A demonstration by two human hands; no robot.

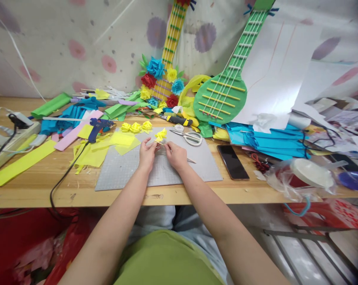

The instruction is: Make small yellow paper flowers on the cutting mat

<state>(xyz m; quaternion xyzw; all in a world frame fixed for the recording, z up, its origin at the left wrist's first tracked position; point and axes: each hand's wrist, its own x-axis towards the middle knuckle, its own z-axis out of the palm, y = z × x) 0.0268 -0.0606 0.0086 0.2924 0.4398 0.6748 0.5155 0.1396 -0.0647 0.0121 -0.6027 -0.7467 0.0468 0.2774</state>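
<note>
My left hand (147, 153) and my right hand (175, 155) meet over the grey cutting mat (119, 168), fingers closed in a pinch. A thin wooden stick (191, 160) runs through them; its far end pokes out past my right hand. Just beyond my fingertips is a yellow paper flower (160, 135); I cannot tell if it touches the stick. Several more yellow flowers (135, 127) sit along the mat's back edge. Scissors (192, 137) lie beyond my right hand, close to a small white roll (179, 128). Yellow crepe paper pieces (121, 138) are left of my left hand.
A blue glue gun (97, 128) lies at left, its cord hanging over the table edge. A phone (232, 162) rests right of the mat. A yellow paper guitar (169, 51) and a green one (222, 97) lean at the back. Blue crepe paper (262, 138) and a bagged cup (306, 174) are at right.
</note>
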